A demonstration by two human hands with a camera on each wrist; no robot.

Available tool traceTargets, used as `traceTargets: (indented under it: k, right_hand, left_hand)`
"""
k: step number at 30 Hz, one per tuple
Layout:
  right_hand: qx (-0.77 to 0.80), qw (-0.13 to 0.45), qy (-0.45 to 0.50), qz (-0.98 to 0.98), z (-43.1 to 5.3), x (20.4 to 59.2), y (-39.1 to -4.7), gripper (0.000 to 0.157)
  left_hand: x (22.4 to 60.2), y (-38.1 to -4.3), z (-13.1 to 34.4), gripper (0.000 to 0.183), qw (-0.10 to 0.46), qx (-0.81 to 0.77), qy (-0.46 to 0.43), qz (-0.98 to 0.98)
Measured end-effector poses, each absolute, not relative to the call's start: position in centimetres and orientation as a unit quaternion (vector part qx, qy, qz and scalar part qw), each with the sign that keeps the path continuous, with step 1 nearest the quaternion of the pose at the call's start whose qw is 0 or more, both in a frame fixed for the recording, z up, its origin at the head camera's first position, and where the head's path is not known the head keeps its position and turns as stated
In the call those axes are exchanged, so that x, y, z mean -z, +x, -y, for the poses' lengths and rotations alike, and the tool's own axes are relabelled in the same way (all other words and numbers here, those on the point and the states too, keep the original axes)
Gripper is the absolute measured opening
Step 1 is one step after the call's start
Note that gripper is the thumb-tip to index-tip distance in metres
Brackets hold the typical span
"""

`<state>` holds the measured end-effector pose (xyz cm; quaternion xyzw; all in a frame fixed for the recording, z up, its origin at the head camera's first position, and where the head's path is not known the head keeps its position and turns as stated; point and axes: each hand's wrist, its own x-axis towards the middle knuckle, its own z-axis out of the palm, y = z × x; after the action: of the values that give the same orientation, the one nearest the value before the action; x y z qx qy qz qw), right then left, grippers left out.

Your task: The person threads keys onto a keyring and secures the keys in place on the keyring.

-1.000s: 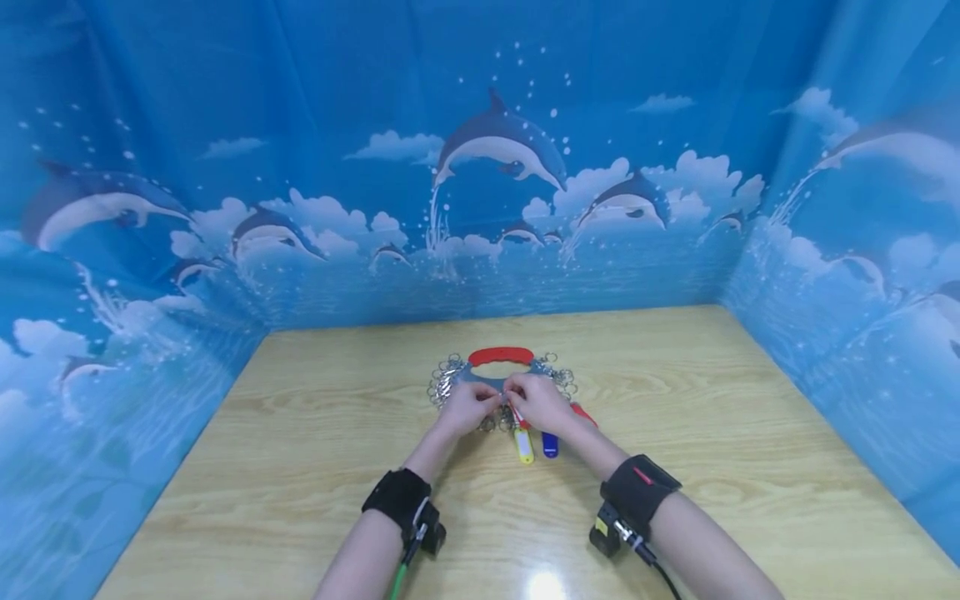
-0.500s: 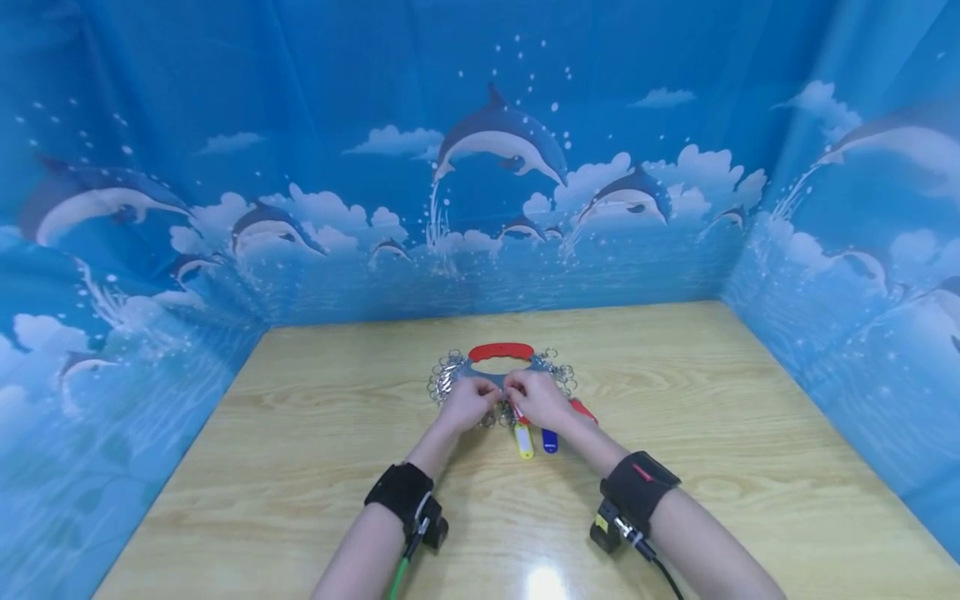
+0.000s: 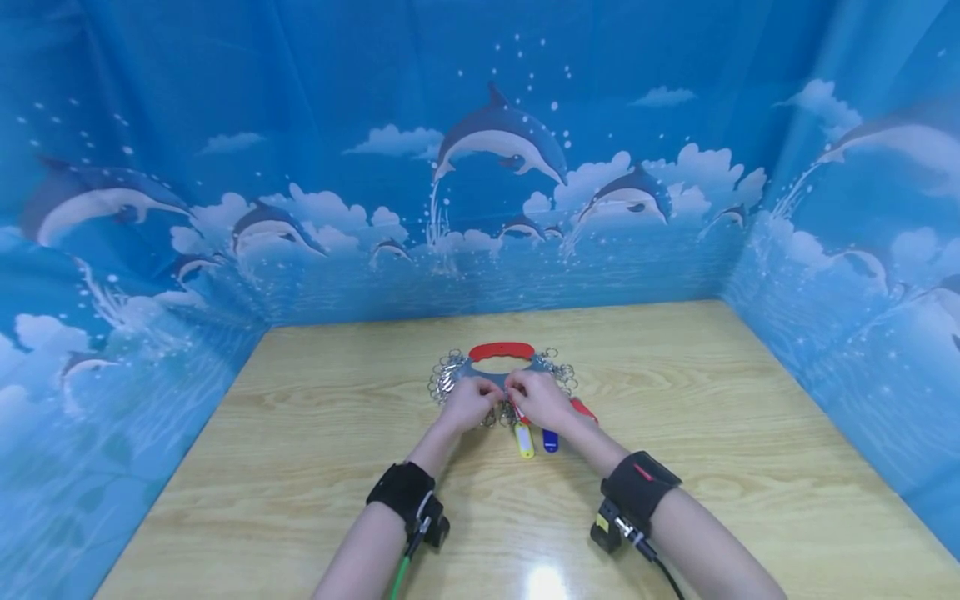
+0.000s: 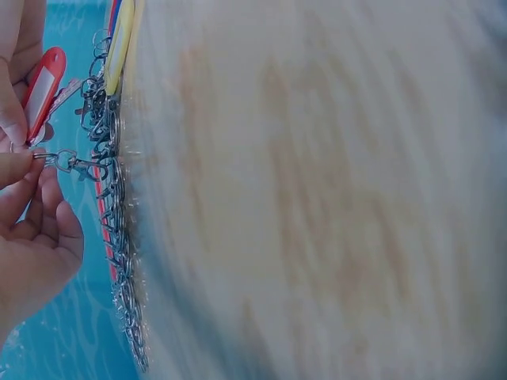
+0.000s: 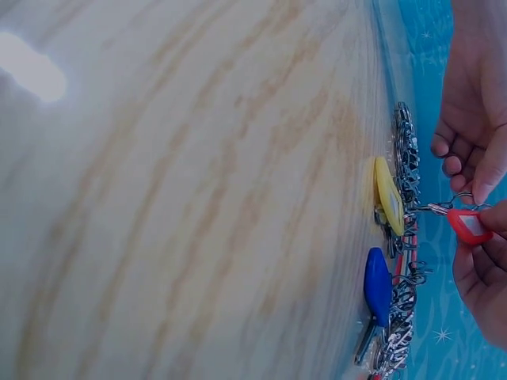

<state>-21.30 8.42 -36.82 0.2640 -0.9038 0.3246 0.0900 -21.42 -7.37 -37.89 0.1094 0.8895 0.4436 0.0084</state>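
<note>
A key holder plate with a red handle (image 3: 502, 351) lies on the table, its edge hung with many snap hooks and split rings (image 3: 447, 377). My left hand (image 3: 468, 402) pinches the split ring (image 4: 49, 157) of one snap hook (image 4: 83, 165), which is drawn out from the plate. Right beside it my right hand (image 3: 542, 400) pinches a red key tag (image 5: 470, 227) close to that ring. A key (image 4: 65, 96) hangs from the red tag. A yellow tag (image 3: 524, 441) and a blue tag (image 3: 551, 441) lie at the plate's near edge.
Another red tag (image 3: 582, 409) shows beyond the right forearm. Bare wood table (image 3: 315, 467) spreads around the holder. A blue dolphin-print curtain (image 3: 337, 167) stands behind and on both sides.
Almost nothing differs. Both hands stay together at the plate's near edge, with only tiny finger shifts; the whole view rose slightly between the first two frames.
</note>
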Motion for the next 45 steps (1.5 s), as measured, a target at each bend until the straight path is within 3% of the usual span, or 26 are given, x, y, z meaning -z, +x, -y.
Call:
traceTargets:
  k: [45]
  right_hand:
    - [-0.359,0.074,0.239,0.899,-8.36,37.27,-21.4,0.008]
  left_hand:
    - [37.54,-21.08,7.18,0.011,0.02,-0.442,0.076,-0.894]
